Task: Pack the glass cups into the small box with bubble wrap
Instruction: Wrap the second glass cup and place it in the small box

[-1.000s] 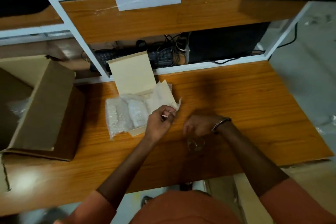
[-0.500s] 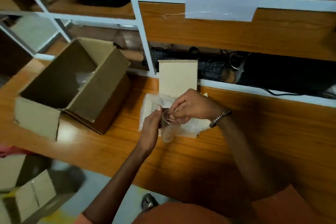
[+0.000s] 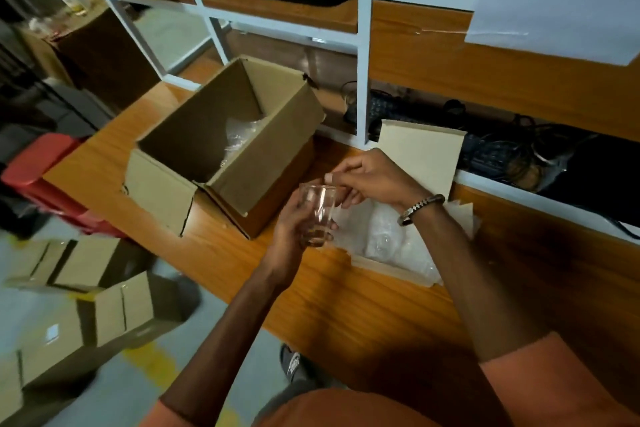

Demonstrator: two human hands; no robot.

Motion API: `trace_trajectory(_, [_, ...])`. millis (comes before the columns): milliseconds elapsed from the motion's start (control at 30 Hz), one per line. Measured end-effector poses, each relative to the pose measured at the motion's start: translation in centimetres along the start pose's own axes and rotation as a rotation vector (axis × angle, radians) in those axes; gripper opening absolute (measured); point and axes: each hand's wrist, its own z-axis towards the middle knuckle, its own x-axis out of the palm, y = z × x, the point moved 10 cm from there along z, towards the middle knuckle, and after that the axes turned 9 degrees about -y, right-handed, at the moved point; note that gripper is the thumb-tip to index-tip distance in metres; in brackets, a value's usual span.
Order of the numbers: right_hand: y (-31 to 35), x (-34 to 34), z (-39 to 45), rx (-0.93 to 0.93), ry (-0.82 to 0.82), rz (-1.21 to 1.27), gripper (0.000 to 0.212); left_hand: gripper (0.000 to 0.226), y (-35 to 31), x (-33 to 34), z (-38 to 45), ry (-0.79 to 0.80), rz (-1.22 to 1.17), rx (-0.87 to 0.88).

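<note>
Lifted clear of the small box (image 3: 398,265), the glass cup (image 3: 317,215) sits gripped in the left hand (image 3: 294,225), the right hand (image 3: 374,180) pinching its rim.

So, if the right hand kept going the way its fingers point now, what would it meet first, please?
Its fingers point left, so the right hand would first meet the rim of the glass cup held by the left hand; it may already be touching.

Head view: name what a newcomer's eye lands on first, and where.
A clear glass cup, held upright mid-frame by the left hand with the right hand at its rim. Behind it on the left stands a large open cardboard box. The small box, lined with bubble wrap, lies right of the cup.
</note>
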Motion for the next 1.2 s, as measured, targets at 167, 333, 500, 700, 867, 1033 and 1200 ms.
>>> trace_trajectory(167, [1.9, -1.0, 1.6, -0.058, -0.124, -0.002, 0.017, 0.055, -2.9, -2.8, 1.8, 0.053, -0.085, 0.044])
trace_trajectory(333, [6.5, 2.1, 5.5, -0.147, -0.121, -0.058, 0.016, 0.056, -10.5, -8.9, 4.8, -0.045, -0.048, 0.212])
trace_trajectory(500, [13.3, 7.2, 11.9, -0.376, -0.219, -0.339, 0.006, 0.044, -15.4, -17.3, 7.4, -0.222, -0.01, 0.293])
trace_trajectory(700, [13.8, 14.8, 22.3, -0.297, -0.02, -0.929, 0.026, 0.039, -16.7, -22.5, 11.2, -0.228, -0.069, 0.253])
trace_trajectory(867, [8.8, 20.3, 26.0, -0.101, 0.34, -1.328, 0.06, 0.038, -16.8, -24.6, 12.8, -0.22, -0.117, 0.213])
trace_trajectory(1033, [5.7, 23.9, 25.8, -0.136, 0.481, -1.527, 0.052, 0.037, -16.4, -25.3, 13.4, -0.155, -0.172, 0.186])
trace_trajectory(1200, [10.1, 22.7, 26.6, -0.234, 0.339, -1.306, 0.021, 0.04, -15.8, -25.2, 13.9, -0.109, -0.181, 0.176])
